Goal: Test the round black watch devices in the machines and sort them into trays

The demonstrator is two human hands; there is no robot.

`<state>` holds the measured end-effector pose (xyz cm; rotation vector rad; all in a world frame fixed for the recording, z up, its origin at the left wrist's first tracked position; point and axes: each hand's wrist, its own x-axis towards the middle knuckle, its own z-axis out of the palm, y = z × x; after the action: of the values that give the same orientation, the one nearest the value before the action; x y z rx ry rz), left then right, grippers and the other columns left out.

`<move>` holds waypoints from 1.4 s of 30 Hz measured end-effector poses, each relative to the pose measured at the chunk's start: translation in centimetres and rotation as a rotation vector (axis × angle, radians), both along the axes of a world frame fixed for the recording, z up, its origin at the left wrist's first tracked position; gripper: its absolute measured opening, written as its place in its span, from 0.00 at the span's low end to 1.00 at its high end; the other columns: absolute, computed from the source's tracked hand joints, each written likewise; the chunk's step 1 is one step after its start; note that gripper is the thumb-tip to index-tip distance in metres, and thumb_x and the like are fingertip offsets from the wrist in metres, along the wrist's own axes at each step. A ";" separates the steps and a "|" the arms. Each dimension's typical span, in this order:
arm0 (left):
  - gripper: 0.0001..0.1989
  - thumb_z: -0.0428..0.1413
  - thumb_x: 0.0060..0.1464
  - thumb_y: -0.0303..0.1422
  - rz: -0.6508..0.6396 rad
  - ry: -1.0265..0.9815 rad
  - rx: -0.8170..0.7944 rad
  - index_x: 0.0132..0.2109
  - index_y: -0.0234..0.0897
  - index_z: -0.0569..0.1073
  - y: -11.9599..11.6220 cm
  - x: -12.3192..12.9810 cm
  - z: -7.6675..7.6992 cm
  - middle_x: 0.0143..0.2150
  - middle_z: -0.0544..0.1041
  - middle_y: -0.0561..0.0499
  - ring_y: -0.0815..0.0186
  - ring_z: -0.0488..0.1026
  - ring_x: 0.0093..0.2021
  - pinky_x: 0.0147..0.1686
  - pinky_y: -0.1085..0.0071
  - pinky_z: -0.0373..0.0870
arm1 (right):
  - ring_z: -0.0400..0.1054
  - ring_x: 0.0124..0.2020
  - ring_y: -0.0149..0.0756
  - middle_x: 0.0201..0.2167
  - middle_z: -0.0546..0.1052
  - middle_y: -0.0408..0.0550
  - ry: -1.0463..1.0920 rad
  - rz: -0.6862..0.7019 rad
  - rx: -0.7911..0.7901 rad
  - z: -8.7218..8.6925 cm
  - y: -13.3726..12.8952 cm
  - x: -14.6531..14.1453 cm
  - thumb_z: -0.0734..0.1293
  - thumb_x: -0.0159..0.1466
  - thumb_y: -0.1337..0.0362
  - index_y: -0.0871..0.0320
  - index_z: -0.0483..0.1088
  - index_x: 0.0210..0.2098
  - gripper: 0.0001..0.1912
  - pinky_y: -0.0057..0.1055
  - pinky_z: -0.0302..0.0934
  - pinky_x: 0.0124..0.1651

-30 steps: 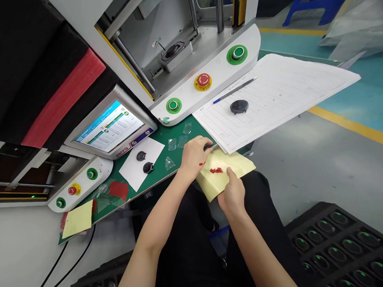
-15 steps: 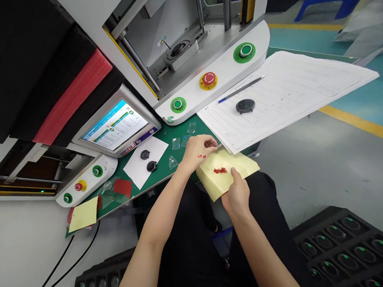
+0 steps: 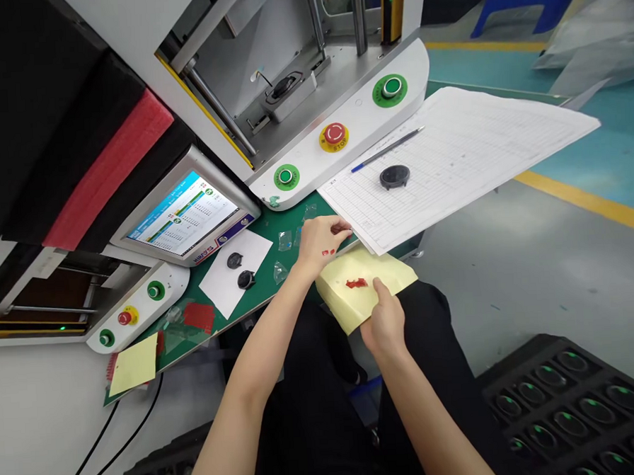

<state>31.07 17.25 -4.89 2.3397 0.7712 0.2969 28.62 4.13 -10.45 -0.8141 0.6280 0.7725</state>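
My right hand [image 3: 385, 320] grips a pale yellow sheet [image 3: 333, 286] by its near edge, thumb on top and the other fingers underneath. Small red scraps [image 3: 356, 283] lie together on the sheet, left of that thumb. My left hand [image 3: 320, 246] is closed in a pinch just above the sheet's far edge, beside the corner of a stack of printed forms [image 3: 451, 166]. Whatever its fingertips hold is too small or hidden to name. Tiny red stickers [image 3: 328, 252] are stuck on the back of this hand.
On the forms rest a pen [image 3: 387, 149] and a round black watch-like case [image 3: 394, 177]. Two similar cases [image 3: 245, 279] sit on white paper beside a screen [image 3: 182, 212]. Clear film pieces [image 3: 280, 271] dot the green table. A press machine's button panel [image 3: 361, 115] borders it; black trays [image 3: 570, 408] stand lower right.
The whole view has shifted slightly, so everything appears a little further left. Both hands keep nearly the same pose, and the yellow sheet stays in my right hand.
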 end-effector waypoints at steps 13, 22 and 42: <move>0.08 0.54 0.53 0.19 -0.246 0.294 0.256 0.34 0.35 0.74 -0.1 1.2 1.4 0.35 0.80 0.45 0.58 0.76 0.38 0.41 0.65 0.69 | 0.76 0.41 0.40 0.36 0.80 0.46 -0.006 -0.013 0.013 -0.1 0.0 0.3 0.65 0.58 0.63 0.61 0.71 0.44 0.15 0.40 0.72 0.47; 0.07 0.51 0.55 0.21 -0.281 0.166 0.115 0.36 0.39 0.66 -0.7 -0.6 2.2 0.32 0.75 0.52 0.65 0.72 0.33 0.35 0.71 0.66 | 0.76 0.41 0.42 0.36 0.79 0.48 -0.024 -0.008 0.030 0.3 -0.3 0.3 0.66 0.57 0.61 0.61 0.71 0.41 0.14 0.42 0.72 0.48; 0.06 0.59 0.51 0.22 -0.074 0.032 -0.080 0.33 0.38 0.78 -5.9 -6.7 0.5 0.34 0.82 0.51 0.65 0.80 0.34 0.38 0.71 0.76 | 0.75 0.39 0.42 0.29 0.77 0.46 -0.124 -0.034 0.033 1.4 -0.4 -0.6 0.67 0.52 0.61 0.61 0.71 0.31 0.10 0.39 0.70 0.45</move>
<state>24.35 11.31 -4.36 2.2962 0.6972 0.1937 27.99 3.74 -9.04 -0.8128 0.5162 0.6942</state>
